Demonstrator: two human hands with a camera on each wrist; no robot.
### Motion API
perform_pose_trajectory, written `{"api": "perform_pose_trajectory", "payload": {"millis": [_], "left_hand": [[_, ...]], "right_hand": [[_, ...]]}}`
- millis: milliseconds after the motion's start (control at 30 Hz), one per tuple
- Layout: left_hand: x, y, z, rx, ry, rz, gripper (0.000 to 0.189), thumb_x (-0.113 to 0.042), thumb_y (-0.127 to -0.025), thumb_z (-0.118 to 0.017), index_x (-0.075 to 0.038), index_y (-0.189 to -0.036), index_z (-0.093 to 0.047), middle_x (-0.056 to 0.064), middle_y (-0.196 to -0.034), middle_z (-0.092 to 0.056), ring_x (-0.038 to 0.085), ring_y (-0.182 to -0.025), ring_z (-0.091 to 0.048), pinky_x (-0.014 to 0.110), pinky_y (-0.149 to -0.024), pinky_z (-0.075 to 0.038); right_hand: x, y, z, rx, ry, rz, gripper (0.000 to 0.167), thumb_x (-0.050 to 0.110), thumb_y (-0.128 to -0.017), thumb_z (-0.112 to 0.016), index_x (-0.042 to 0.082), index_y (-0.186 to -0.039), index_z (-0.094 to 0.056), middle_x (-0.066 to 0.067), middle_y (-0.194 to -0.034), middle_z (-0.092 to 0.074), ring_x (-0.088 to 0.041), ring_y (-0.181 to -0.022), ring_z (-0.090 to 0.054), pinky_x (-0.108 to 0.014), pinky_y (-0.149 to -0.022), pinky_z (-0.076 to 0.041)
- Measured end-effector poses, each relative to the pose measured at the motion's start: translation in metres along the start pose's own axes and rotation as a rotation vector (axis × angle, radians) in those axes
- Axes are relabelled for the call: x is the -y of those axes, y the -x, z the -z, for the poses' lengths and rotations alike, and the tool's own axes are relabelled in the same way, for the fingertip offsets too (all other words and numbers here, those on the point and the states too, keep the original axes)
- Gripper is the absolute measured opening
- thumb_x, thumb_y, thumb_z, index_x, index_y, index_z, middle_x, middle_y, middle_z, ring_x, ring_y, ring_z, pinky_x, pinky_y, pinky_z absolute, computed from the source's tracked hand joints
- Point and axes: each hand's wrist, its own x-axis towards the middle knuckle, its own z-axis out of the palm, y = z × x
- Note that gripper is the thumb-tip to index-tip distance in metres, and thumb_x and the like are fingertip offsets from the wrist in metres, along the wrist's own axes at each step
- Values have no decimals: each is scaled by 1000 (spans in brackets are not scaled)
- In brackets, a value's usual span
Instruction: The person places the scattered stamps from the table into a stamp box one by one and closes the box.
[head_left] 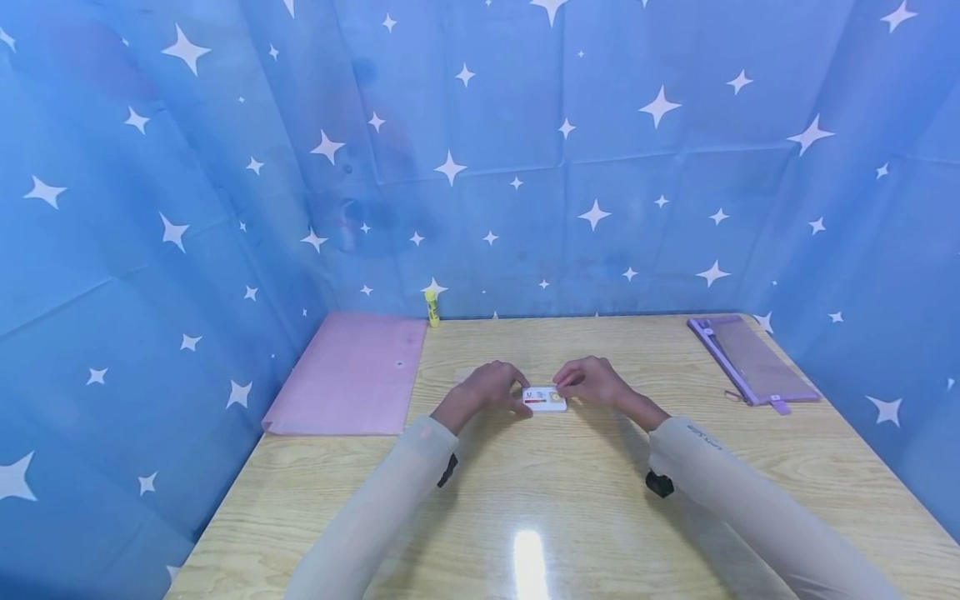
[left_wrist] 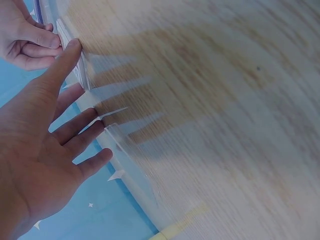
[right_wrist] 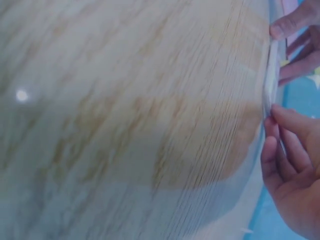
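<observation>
Both hands hold a small, flat white packet (head_left: 545,400) with printed text and a yellow-orange patch on its face, low over the middle of the table. My left hand (head_left: 491,388) grips its left end between thumb and forefinger, while the other fingers spread out, as the left wrist view shows. At the packet's right end, my right hand (head_left: 592,382) pinches the edge between thumb and fingertips. Seen edge-on, the packet (left_wrist: 80,67) looks thin in the left wrist view. The right wrist view also shows it edge-on (right_wrist: 271,75). Its underside is hidden.
On the left of the wooden table (head_left: 540,483) lies a pink translucent folder (head_left: 345,375). A yellow glue stick (head_left: 432,308) stands upright at the back edge. A purple zip pouch (head_left: 757,358) lies back right. Blue star-patterned cloth (head_left: 510,208) hangs behind and at both sides.
</observation>
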Motion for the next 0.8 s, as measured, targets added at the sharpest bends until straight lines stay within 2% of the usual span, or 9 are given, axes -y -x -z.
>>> {"api": "perform_pose_trajectory", "payload": {"millis": [800], "left_hand": [[-1,1,0,8,19,0,58,-46,-83,-87,-19,-132,-72,-2,-134,-69,14,-113,-62,31,-98,-50]], "right_hand": [[-2,0,-1,-1,-7,16,16,4,-90,-80,-3,-104,-76,-13,-95,-78,-30,-90,-76,-26,-69,-57]]}}
